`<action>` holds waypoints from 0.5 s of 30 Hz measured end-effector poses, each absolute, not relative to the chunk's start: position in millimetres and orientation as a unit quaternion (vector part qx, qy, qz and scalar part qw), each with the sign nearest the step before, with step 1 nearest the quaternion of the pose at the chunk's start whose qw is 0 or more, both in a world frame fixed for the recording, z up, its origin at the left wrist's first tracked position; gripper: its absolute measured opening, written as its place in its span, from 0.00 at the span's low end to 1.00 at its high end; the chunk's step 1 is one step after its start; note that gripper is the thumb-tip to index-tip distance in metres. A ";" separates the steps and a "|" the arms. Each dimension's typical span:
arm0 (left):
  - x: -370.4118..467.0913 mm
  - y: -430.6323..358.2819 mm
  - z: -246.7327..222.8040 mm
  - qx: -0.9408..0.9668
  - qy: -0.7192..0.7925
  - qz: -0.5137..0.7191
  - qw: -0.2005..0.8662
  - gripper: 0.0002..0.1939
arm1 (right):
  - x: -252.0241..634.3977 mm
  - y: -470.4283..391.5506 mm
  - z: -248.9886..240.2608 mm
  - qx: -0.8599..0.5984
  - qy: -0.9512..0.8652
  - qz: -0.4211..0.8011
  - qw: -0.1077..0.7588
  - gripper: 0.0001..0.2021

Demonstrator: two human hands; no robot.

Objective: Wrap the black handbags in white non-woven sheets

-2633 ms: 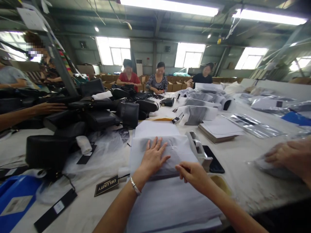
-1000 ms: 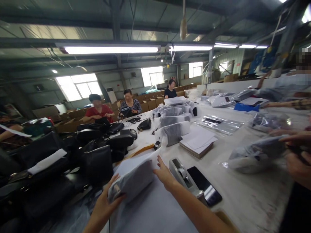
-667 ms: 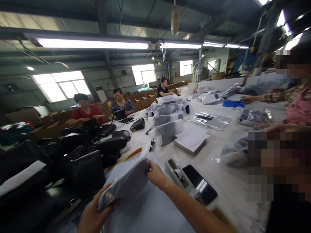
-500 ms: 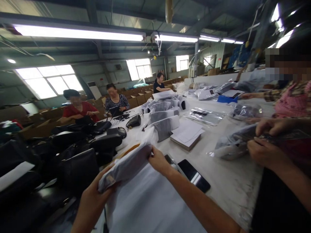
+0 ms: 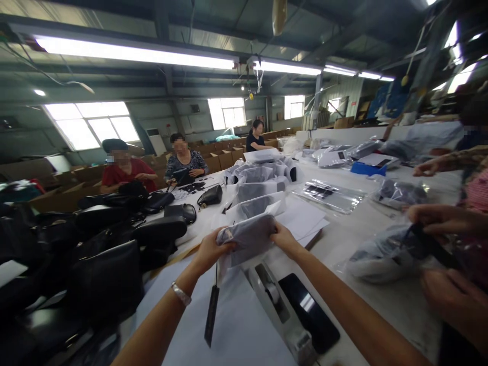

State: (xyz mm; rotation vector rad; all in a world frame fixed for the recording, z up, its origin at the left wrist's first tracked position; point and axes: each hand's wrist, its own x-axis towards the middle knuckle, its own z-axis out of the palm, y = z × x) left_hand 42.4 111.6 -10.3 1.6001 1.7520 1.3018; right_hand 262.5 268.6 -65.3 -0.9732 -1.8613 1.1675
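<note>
Left hand (image 5: 209, 249) and right hand (image 5: 283, 240) hold up a bundle (image 5: 249, 238) between them: its wrapping looks done, yet it is not set down. My left thumb and fingers pinch one end, a tag (image 5: 212, 315) hanging below; my right fingers seem to grip the other. Beneath lie sheets (image 5: 186, 315) and a dispenser (image 5: 280, 310); wrapped pieces (image 5: 256, 207) stand beyond, bare bags (image 5: 102, 279) left.

Beyond the counter (image 5: 343, 236), boxes (image 5: 214, 162) are lined up and the wall (image 5: 186, 124) is pierced by bright windows (image 5: 93, 124). Above the counter, tube lights (image 5: 137, 53) are hung in a row under a roof (image 5: 127, 14) crossed by dark beams (image 5: 161, 23).
</note>
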 end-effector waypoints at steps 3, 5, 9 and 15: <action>29.5 101.4 -23.1 0.546 0.633 0.480 0.265 0.29 | 264.7 283.6 -81.2 -0.348 -0.764 0.456 0.297 0.30; 19.9 85.8 -29.9 0.517 0.638 0.482 0.305 0.30 | 262.7 297.8 -90.5 -0.358 -0.788 0.430 0.258 0.31; 5.9 50.9 -38.2 0.426 0.682 0.493 0.332 0.32 | 240.3 330.7 -106.5 -0.396 -0.817 0.361 0.215 0.17; -4.6 19.5 -49.1 0.302 0.719 0.551 0.297 0.34 | 174.9 371.6 -119.3 -0.411 -0.857 0.292 0.105 0.11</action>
